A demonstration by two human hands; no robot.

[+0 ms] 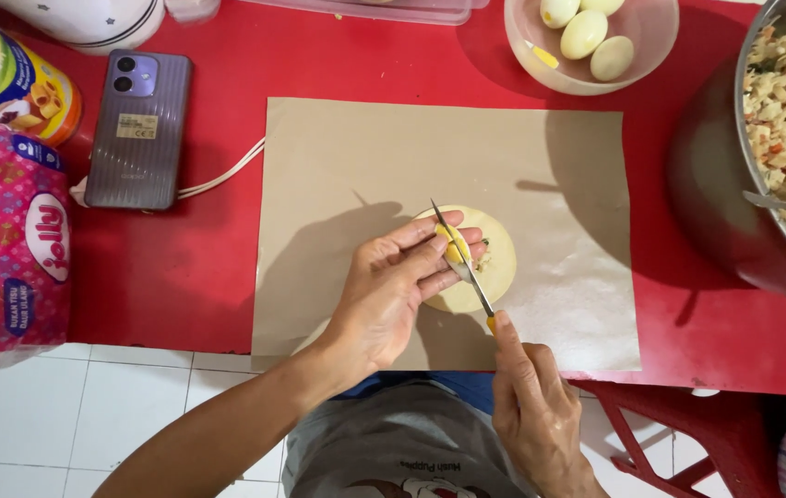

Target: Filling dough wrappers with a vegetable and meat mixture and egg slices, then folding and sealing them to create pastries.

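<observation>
Egg (pixel 454 251) piece, yellow yolk showing, sits pinched in your left hand (pixel 391 297), fingers closed on it, held just above the dough round (pixel 490 267) on the brown paper (pixel 393 166) so cut bits can land on the dough. Your right hand (pixel 533 406) is clamped on the knife (pixel 460 258) handle, near edge of the table (pixel 181 267); the blade runs far-left across the egg, edge against it. Holding the egg in the fingers rather than on the paper keeps the paper uncut. Bowl (pixel 660 41) of peeled eggs stands far, right of centre; pot (pixel 716 184) of noodle filling at right, within reach. Phone (pixel 139 129) lies far left, well apart from the work.
</observation>
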